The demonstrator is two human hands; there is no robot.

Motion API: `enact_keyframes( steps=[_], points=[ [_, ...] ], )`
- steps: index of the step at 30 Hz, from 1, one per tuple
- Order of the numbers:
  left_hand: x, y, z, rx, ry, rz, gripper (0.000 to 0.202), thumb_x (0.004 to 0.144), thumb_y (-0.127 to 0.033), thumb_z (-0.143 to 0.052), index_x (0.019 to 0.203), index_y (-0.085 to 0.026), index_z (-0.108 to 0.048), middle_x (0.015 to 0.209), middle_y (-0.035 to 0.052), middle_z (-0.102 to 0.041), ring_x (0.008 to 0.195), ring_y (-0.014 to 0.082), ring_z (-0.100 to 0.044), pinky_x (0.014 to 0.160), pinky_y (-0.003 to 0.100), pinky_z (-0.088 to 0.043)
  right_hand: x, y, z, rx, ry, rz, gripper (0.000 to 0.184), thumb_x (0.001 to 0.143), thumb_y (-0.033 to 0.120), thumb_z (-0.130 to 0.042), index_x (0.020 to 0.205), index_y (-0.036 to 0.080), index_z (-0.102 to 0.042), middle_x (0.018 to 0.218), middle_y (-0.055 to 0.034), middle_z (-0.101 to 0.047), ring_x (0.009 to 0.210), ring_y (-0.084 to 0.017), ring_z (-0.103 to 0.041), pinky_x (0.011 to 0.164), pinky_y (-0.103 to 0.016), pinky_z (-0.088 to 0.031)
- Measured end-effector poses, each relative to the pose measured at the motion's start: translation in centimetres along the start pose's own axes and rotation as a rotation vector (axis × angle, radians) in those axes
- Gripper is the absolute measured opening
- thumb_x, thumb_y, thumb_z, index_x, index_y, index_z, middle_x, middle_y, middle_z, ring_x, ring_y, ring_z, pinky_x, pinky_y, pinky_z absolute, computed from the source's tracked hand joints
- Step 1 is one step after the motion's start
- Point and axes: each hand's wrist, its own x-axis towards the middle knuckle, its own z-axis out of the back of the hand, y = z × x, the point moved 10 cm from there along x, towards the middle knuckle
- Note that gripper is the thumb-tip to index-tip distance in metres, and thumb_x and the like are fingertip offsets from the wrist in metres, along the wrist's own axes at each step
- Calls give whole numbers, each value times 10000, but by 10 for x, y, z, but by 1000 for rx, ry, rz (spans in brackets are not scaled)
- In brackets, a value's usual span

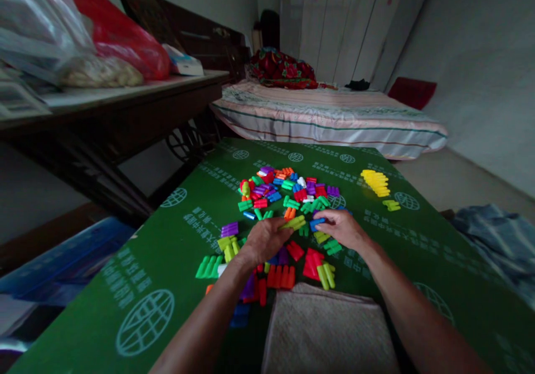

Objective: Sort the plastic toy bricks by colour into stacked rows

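A heap of small coloured plastic blocks (288, 193) lies spread over a green printed table top (167, 251). My left hand (265, 240) is closed in a pinch on a yellow-green block (293, 223). My right hand (340, 226) rests beside it with fingers curled over the blocks, touching a blue block (316, 223); whether it holds anything is hidden. Red and orange blocks (281, 276) lie just under my wrists. A neat stack of yellow blocks (376, 183) stands apart at the right, with a lime block (392, 205) next to it.
A beige towel (328, 332) lies at the table's near edge. At the left is a dark wooden table (125, 103) with plastic bags (83, 34). A bed (330, 117) stands behind. A blue box (62, 262) sits low at left, and blue cloth (497, 240) at right.
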Motion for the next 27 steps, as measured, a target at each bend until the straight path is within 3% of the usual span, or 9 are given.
enact_keyframes(
  steps=[2,4,8,12,18,22,27],
  points=[
    [-2,0,2,-29,-12,-4,269,911,-366,-458,811,-149,-581,677,-24,-518,602,96,-454,602,255,-402,-2,22,3,-84,-47,77,398,694,308,-711,1077,199,-699,1091,-74,-702,998,-224,-640,907,-382,-489],
    [-3,-3,2,-43,-17,-10,232,891,-335,-465,804,-156,-585,643,-33,-488,573,91,-414,579,247,-348,-5,43,-3,-104,-37,147,413,716,289,-705,1123,219,-682,1130,-63,-689,1034,-212,-622,927,-360,-476],
    [-7,-15,-3,-57,-21,-36,219,854,-328,-460,760,-177,-587,597,-44,-445,550,83,-373,561,248,-277,-9,56,-25,-15,111,112,197,822,336,-597,894,196,-717,733,7,-685,661,-128,-606,612,-224,-480],
    [-17,-20,0,-60,-39,-54,225,855,-347,-461,745,-186,-574,604,-43,-462,562,80,-383,553,234,-270,-10,43,-20,125,115,34,247,784,405,-642,846,175,-707,652,19,-655,575,-108,-572,524,-200,-441],
    [-30,2,15,14,-149,19,252,868,-345,-431,710,-190,-553,602,-29,-480,559,90,-405,545,232,-278,-19,-3,26,257,-201,-119,435,642,514,-743,893,161,-703,771,-59,-734,649,-192,-664,617,-310,-542],
    [-25,6,11,95,-232,42,225,880,-316,-415,902,-209,-612,876,36,-640,834,157,-575,722,261,-414,-35,-24,42,175,-335,-154,390,644,495,-735,869,178,-695,804,-55,-736,694,-198,-667,625,-302,-536],
    [-14,2,1,187,-282,52,260,854,-262,-471,1060,-177,-606,1037,92,-628,1033,222,-561,923,379,-459,-65,-47,62,43,-484,-180,347,668,487,-704,854,194,-697,839,-52,-737,752,-215,-677,685,-323,-541]
  ],
)
